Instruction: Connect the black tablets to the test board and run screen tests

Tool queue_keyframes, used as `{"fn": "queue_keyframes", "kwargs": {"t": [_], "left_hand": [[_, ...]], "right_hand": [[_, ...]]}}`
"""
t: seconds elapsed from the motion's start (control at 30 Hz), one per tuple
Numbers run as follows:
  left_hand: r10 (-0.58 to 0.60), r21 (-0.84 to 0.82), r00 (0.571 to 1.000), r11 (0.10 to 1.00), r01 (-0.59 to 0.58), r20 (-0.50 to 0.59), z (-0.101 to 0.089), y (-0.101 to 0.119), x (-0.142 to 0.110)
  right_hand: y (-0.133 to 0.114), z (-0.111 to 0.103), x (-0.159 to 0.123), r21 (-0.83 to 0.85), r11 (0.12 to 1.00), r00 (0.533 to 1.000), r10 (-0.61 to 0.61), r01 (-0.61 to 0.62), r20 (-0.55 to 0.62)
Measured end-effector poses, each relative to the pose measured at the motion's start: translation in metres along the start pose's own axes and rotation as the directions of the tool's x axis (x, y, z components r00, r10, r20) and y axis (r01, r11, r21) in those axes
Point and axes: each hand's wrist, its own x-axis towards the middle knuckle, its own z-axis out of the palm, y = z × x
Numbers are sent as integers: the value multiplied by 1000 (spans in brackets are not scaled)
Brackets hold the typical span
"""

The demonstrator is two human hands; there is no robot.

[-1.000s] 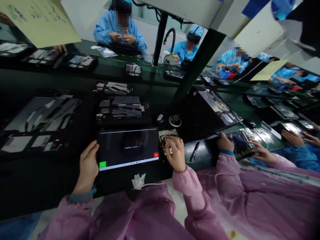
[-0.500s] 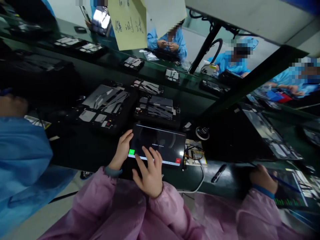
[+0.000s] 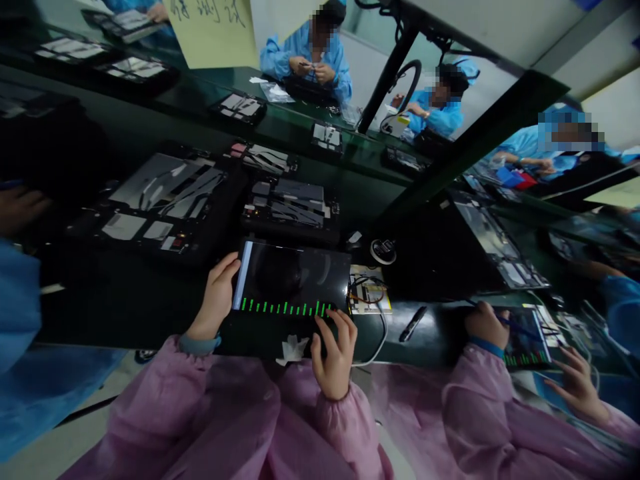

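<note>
A tablet stands tilted in front of me, its dark screen showing a row of green bars along the lower edge and a pale strip down the left side. My left hand grips its left edge, the thumb at the front and the other fingers partly hidden. At the lower right corner is my right hand, fingers apart and the fingertips at the screen's bottom edge; whether they press on it I cannot tell. A crumpled white scrap lies just below the tablet.
Opened tablet-like devices stand stacked behind. Right of the tablet are a wired board, a round object and a black marker. A co-worker's hand holds another tablet at right; a blue sleeve is at left.
The screen has gone from green and red corner buttons to green bars. My right hand has moved from mid-screen to the lower right corner. My left hand still holds the tablet.
</note>
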Motion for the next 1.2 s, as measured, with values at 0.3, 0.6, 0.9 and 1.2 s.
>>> {"fn": "queue_keyframes", "kwargs": {"t": [0.3,0.6,0.9,1.2], "left_hand": [[52,62,999,997,-53,10,-4,-4,1],[8,48,999,999,-6,-52,-5,-2,-1],[9,105,989,994,6,-145,-3,2,-4],[117,225,990,970,-96,-83,-14,-2,-3]], "right_hand": [[-10,2,12,-12,998,997,-59,59,47],[60,-41,38,-30,991,955,116,-129,-273],[152,-21,90,-239,955,983,183,-176,5],[156,-15,85,-306,946,991,126,-104,52]]}}
